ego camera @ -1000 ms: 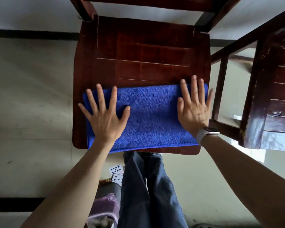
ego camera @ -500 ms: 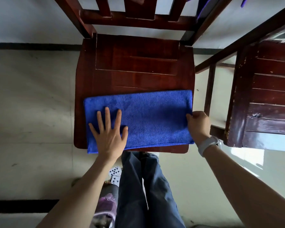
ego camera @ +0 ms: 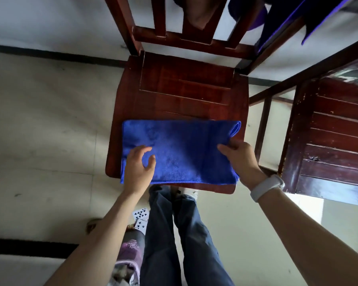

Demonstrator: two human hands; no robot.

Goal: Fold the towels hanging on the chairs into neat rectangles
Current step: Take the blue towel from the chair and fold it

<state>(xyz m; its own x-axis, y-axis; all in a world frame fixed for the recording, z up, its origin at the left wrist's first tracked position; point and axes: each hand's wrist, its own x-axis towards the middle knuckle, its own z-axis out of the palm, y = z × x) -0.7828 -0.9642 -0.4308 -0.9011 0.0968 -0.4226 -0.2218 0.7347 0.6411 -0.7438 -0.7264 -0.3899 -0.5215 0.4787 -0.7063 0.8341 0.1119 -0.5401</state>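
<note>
In the middle of the frame stands a dark red wooden chair (ego camera: 186,87). On the front part of its seat lies a blue towel (ego camera: 180,149), folded into a long rectangle, its right end slightly lifted.

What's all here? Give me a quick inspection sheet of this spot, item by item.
Surface: dark red wooden chair seat, worn.
Job's things: blue towel folded into a strip on the seat's front; more dark cloth hangs over the chair backs.
Clutter: playing cards on the floor.
Grippers: left hand rests on the towel, fingers loosely curled; right hand pinches its right end, lifting it.
Cables: nothing seen.
Surroundings: pale floor, second chair to the right.
</note>
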